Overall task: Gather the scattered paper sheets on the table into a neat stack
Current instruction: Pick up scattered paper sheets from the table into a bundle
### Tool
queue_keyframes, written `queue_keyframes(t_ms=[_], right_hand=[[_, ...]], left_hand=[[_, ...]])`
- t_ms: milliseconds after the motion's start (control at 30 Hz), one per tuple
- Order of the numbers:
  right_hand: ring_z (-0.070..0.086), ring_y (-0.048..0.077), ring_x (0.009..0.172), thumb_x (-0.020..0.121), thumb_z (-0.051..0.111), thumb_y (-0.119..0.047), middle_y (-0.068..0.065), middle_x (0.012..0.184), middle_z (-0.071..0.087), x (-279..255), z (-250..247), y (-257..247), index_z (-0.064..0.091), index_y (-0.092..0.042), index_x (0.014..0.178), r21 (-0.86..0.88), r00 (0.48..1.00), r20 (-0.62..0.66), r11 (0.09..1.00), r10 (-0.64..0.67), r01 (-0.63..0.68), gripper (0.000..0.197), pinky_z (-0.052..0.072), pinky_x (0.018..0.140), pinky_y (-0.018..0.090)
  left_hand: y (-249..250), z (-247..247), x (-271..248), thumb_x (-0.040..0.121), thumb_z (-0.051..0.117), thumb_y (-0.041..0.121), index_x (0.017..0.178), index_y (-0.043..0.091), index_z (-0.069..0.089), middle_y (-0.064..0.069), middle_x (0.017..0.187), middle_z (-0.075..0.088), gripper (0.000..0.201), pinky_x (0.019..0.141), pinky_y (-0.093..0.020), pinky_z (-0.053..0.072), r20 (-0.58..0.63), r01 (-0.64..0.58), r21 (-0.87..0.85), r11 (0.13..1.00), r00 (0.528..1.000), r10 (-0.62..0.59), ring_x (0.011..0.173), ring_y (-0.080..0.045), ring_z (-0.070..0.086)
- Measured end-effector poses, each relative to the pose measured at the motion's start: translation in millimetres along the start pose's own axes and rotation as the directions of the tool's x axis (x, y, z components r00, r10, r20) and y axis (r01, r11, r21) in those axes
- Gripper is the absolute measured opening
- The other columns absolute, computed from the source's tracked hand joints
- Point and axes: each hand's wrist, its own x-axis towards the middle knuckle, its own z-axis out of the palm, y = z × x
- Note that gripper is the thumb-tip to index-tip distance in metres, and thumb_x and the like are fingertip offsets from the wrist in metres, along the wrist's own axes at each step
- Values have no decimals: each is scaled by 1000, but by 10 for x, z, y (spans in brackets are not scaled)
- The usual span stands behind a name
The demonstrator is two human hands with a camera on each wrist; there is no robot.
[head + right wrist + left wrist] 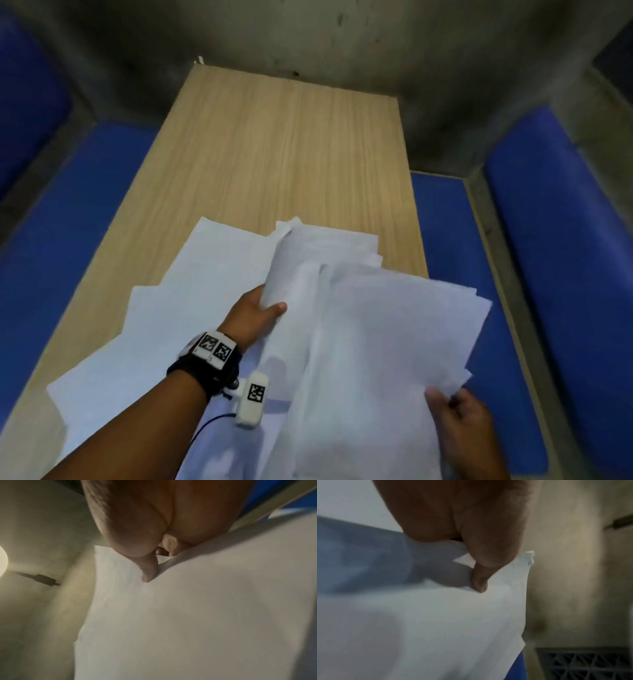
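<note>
A loose bundle of white paper sheets [370,325] is lifted above the near right part of the wooden table [284,154]. My left hand [263,308] grips the bundle's left edge, thumb on top. My right hand [455,411] pinches its near right corner. In the left wrist view the thumb [479,580] presses on the held sheets [436,622]. In the right wrist view the thumb [149,572] lies on the paper [188,615], with fingers curled underneath. More white sheets [178,308] lie overlapping and skewed on the table's left and near side.
The far half of the table is bare wood. Blue padded benches [555,240] flank the table on both sides. A grey wall [342,41] closes the far end. The held sheets overhang the table's right edge.
</note>
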Motion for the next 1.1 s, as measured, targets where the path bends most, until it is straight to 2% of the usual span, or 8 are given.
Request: queue_keyframes(t_ms=[100,200,300,433,567,733,967,1100], right_hand=[[50,16,58,89,67,-21,11,59,54,174,351,-29,57,5,73,24,997,63,999,-38,36,32,41,53,27],[63,18,86,94,60,-19,2,93,69,208,721,-112,64,-6,103,107,990,130,993,-54,40,16,50,79,36],[64,23,105,89,68,-15,7,116,67,221,1023,2,50,-11,122,191,972,233,981,-13,-32,38,50,95,42],[70,20,99,49,94,-36,-2,103,73,111,1268,203,58,-17,111,120,931,357,985,72,-123,74,54,86,33],[72,13,90,71,82,-1,-14,85,77,-71,1406,120,68,-25,89,29,951,306,999,-42,35,33,57,84,35],[70,-1,82,71,83,-5,-18,92,75,-331,1290,-425,67,-21,95,228,922,213,934,-322,273,33,53,66,13],[68,3,81,61,87,4,2,89,70,-436,1245,-494,59,-7,108,308,866,267,889,-422,339,55,53,69,13],[67,-2,84,60,90,-20,-14,93,73,-457,1413,-324,59,-12,111,281,874,348,927,-339,248,60,51,72,9]], left_hand=[[-59,-41,-308,80,72,32,123,27,65,1,114,76,44,95,-49,54,106,72,-123,990,993,-59,104,-23,71],[-61,-44,-626,89,67,41,123,29,67,2,115,75,36,95,-46,54,158,105,-170,980,984,-78,106,-20,72],[-176,-98,-866,93,43,64,125,27,66,6,119,74,54,98,-37,51,103,191,-267,944,980,-170,109,-11,70],[-338,-169,-1112,91,55,49,120,25,65,4,110,77,39,76,-28,57,109,235,-401,885,972,-209,97,-13,74],[-480,-269,-1204,76,83,22,114,33,63,27,99,74,44,82,-33,60,-67,83,-16,996,994,-84,90,-4,72],[-235,-442,-1390,82,78,15,99,25,68,25,93,75,22,72,-22,57,-269,-100,-87,991,960,73,83,5,71],[-144,-566,-1568,72,85,13,107,27,65,30,96,71,43,69,-7,51,-246,-242,-56,969,944,222,86,10,67],[-309,-552,-1481,73,86,14,111,34,62,45,97,63,49,75,-4,50,-178,-193,-8,981,966,189,89,20,62]])
